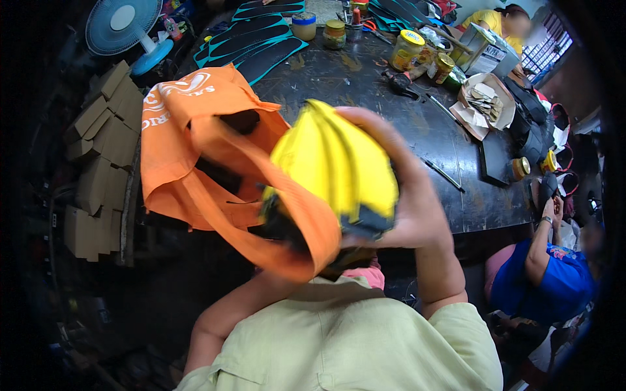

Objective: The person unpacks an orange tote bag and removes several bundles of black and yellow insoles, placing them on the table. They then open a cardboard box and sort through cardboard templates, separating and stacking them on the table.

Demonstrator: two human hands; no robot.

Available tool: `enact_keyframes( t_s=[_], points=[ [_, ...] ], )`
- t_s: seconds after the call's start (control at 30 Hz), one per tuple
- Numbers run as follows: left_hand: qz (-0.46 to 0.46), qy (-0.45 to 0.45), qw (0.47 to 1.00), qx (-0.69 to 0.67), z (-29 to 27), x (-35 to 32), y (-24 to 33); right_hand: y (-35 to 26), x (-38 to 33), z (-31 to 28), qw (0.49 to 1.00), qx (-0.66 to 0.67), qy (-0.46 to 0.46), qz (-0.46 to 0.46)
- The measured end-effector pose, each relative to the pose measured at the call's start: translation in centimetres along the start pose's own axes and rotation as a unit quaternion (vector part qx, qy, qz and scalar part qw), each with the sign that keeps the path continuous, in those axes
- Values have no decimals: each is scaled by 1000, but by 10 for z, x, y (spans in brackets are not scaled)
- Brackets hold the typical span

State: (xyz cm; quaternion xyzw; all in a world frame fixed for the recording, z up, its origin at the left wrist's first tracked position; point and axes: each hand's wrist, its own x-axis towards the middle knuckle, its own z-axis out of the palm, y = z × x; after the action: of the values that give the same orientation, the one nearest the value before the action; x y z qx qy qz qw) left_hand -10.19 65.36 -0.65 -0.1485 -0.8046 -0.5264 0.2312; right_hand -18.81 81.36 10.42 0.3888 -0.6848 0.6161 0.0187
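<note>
My right hand (414,195) curls around a bright yellow bundle with black stripes and a dark lower edge (332,163), its fingers over the far top side. The bundle looks like several soft layers pressed together; its exact kind does not show. On the table's near left edge, an orange cloth tote bag (163,156) with white printing gapes toward the bundle. One of its handles (297,218) loops in front of the bundle's lower left, blurred by motion. My left forearm (218,319) reaches up beneath this handle, and the hand itself is hidden behind it.
Black teal-edged cut pieces (251,42) lie on the dark table (339,81). Jars (407,51), a carton of scraps (482,104) and pens (443,174) stand or lie rightward. Cardboard boxes (98,182) and a fan (124,26) are left. Co-workers sit far right (548,280) and back right (489,23).
</note>
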Motion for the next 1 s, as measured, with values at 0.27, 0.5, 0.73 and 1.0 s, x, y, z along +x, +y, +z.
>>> enact_keyframes(
  t_s=[0.27, 0.5, 0.73, 1.0],
  points=[
    [-17, 63, 959, -275, 164, 78, -16, 25, 18, -127, 963, -194, 3, 185],
    [-153, 33, 927, -342, 210, 156, -79, 124, 98, -177, 858, -410, -62, 303],
    [-402, 160, 844, -319, 208, 152, -137, 264, 73, -97, 762, -590, 142, 226],
    [-441, 128, 824, -332, 176, 151, -95, 287, 66, -108, 785, -588, 177, 77]
  ],
)
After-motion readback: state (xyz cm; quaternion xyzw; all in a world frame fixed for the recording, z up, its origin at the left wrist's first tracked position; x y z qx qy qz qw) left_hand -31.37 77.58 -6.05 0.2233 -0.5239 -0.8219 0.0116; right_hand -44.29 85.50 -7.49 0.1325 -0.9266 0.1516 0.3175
